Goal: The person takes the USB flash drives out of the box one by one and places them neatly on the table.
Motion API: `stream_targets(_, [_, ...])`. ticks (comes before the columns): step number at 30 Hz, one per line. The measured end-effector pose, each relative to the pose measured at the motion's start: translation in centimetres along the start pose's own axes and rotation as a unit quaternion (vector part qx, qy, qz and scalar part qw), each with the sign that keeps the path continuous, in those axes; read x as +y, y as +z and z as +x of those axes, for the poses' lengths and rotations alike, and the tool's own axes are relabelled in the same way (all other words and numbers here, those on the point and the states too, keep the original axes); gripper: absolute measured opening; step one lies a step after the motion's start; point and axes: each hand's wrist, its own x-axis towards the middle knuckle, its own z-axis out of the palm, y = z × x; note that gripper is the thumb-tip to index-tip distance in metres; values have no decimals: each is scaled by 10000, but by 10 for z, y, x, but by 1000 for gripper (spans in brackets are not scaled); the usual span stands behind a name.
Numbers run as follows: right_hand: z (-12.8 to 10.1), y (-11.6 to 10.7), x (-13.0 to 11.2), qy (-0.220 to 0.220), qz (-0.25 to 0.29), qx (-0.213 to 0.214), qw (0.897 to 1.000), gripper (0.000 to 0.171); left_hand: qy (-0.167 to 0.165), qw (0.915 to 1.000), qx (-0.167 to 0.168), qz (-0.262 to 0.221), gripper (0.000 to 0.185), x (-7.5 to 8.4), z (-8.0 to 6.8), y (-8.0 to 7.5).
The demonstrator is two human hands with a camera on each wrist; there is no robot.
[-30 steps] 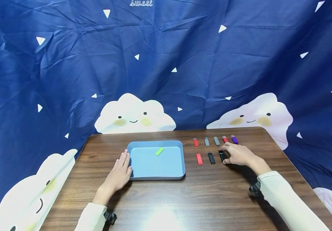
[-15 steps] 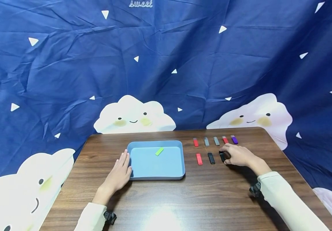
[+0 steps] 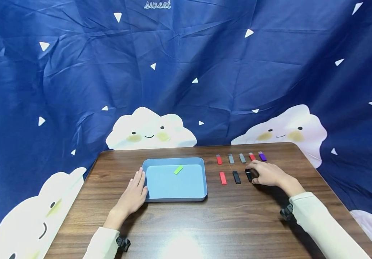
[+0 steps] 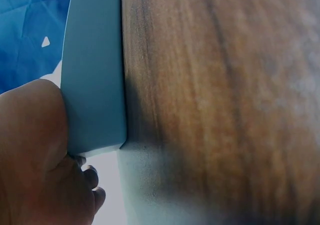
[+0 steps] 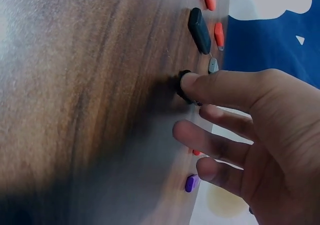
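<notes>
Right hand pinches the black stick lying flat on the bench, right of the tray; left hand rests flat against the tray's left wall. Risk: a shallow fingertip pinch could slip, knocking the neighbouring black stick.
</notes>
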Motion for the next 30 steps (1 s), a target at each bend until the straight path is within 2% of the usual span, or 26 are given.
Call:
stream_targets(5, [-2, -6, -1, -33, 47, 105, 9999, 43, -78, 9997, -144, 170, 65, -4, 1, 2])
stream_targets(12, [3, -11, -7, -11, 51, 286, 9996, 9, -82, 9996, -150, 230, 65, -7, 3, 4])
stream_targets(17, [11, -16, -17, -123, 78, 389, 9991, 18, -33, 9997, -98, 229, 65, -5, 2, 3])
stream_targets(22, [23, -22, -32, -310, -116, 504, 9982, 19, 40, 9999, 18, 115, 65, -4, 2, 2])
stream_targets(30, [43, -29, -55, -485, -21, 469, 9977, 16, -14, 9996, -126, 245, 66, -10, 4, 6])
